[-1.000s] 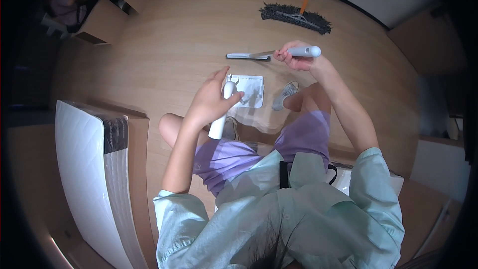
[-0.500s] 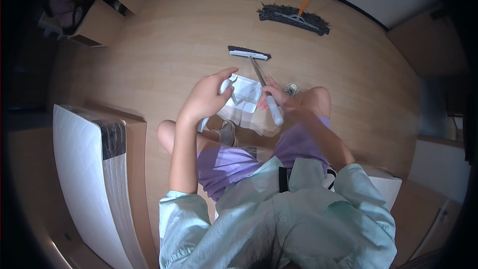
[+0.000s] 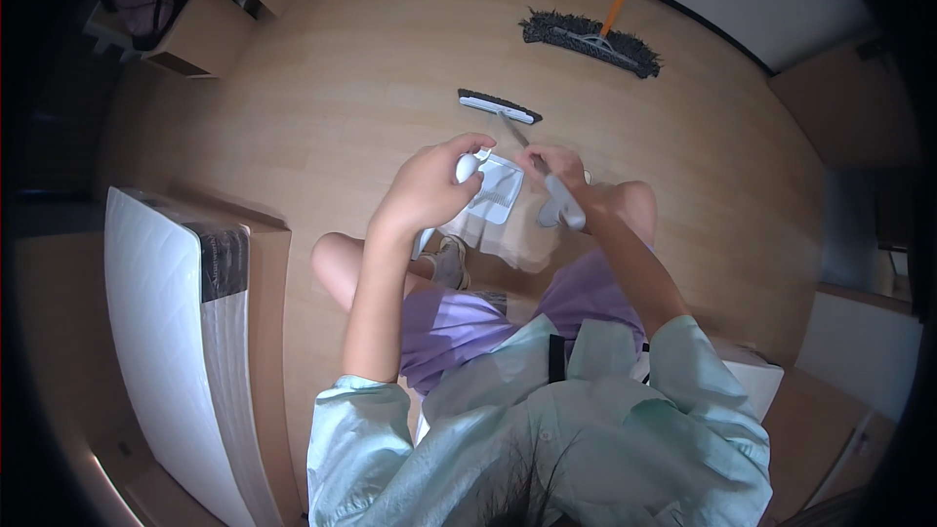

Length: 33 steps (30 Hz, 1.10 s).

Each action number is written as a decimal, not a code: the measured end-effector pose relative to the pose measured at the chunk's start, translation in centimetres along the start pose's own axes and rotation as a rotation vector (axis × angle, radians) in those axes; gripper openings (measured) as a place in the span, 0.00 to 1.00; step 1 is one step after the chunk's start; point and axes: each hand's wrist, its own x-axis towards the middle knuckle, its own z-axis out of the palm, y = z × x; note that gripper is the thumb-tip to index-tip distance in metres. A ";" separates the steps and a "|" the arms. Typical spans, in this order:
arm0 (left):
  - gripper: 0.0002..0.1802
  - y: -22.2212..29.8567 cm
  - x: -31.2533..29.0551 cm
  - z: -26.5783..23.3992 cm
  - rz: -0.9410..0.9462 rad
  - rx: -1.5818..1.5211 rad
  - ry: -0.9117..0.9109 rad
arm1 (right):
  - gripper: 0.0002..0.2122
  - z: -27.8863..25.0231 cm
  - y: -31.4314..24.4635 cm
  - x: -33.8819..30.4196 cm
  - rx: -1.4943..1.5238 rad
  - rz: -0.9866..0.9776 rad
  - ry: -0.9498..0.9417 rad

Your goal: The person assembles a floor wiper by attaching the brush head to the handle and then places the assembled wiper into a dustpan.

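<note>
My left hand (image 3: pixel 429 182) is closed round the rounded white handle of a small dustpan (image 3: pixel 500 197). The pan hangs in front of my knees, its ribbed, pale tray showing between my hands. A broom (image 3: pixel 500 107) with a white head and dark bristles reaches forward from my right hand (image 3: pixel 556 164), whose fingers wrap round its grey handle. Its bristles face away from me, beyond the dustpan. The handle's thick pale end points back past my right wrist. Blur and double outlines hide the exact edges of the pan.
On the wooden floor (image 3: pixel 342 88) farther ahead lies a wide grey mop (image 3: pixel 590 42) with an orange pole. A white wrapped mattress-like slab (image 3: pixel 156 303) stands at my left. Cardboard boxes (image 3: pixel 210 34) are at the far left. My shoe (image 3: pixel 449 263) is below the dustpan.
The view has shifted slightly. My left hand and the dustpan have moved a little to the right. The broom's handle end has swung right with my right hand, still held.
</note>
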 end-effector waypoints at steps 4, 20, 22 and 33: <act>0.22 1.4 1.0 0.9 0.035 0.005 0.002 | 0.11 -1.7 2.2 4.9 -0.361 -0.605 0.384; 0.23 -0.6 0.2 0.6 0.017 -0.008 0.027 | 0.14 -3.6 -8.5 0.0 0.221 0.183 0.129; 0.22 -0.9 0.1 0.6 0.012 -0.027 0.000 | 0.15 -6.8 -8.5 1.6 0.336 0.450 0.185; 0.23 -1.1 0.0 0.4 0.031 -0.079 0.012 | 0.18 -10.4 -8.9 1.1 0.455 0.245 0.356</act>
